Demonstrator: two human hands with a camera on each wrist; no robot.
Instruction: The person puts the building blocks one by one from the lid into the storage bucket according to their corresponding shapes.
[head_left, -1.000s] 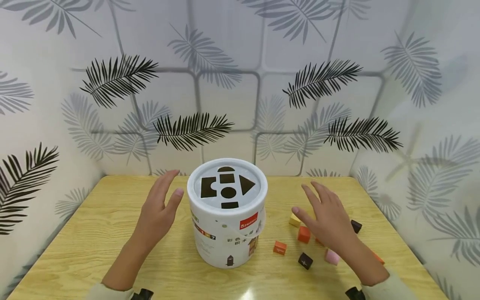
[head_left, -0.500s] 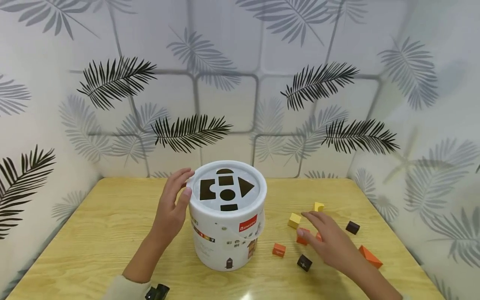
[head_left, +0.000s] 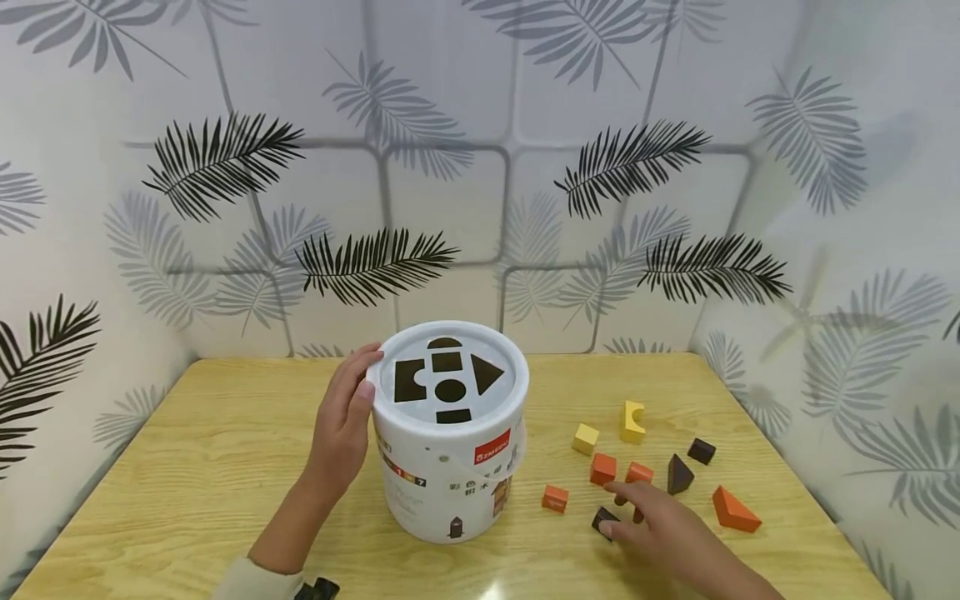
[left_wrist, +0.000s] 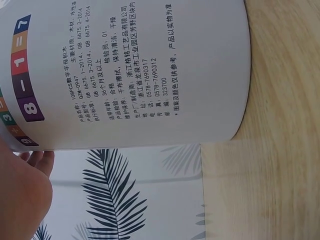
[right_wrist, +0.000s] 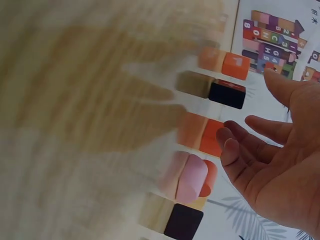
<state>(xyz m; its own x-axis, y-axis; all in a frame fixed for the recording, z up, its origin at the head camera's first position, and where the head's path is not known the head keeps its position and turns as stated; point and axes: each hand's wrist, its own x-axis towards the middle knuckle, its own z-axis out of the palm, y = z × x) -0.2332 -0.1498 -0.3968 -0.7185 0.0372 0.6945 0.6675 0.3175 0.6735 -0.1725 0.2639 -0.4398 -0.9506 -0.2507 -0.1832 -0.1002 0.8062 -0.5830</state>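
A white lidded bucket (head_left: 412,492) stands upright on the table, with dark cut-out shapes in its lid (head_left: 491,400). My left hand (head_left: 341,437) rests against its left side, fingers and thumb touching near the rim. In the left wrist view, fingertips of that hand (left_wrist: 25,195) show beside the bucket's printed wall (left_wrist: 200,65). My right hand (head_left: 660,533) is low over the blocks, thumb and fingers apart around a small black block (head_left: 602,517), which they partly hide. The right wrist view shows that hand (right_wrist: 285,165) spread beside the black block (right_wrist: 227,94).
Two yellow blocks (head_left: 632,422) lie behind the hand, with several orange-red blocks (head_left: 603,469), dark blocks (head_left: 702,452) and an orange triangle (head_left: 736,510) around it. A pink block (right_wrist: 192,175) shows only in the right wrist view. A patterned backdrop (head_left: 480,208) borders the table.
My left hand has moved right, from beside the bucket to touching its rim. My right hand has come down and toward me from above the blocks to the black block.
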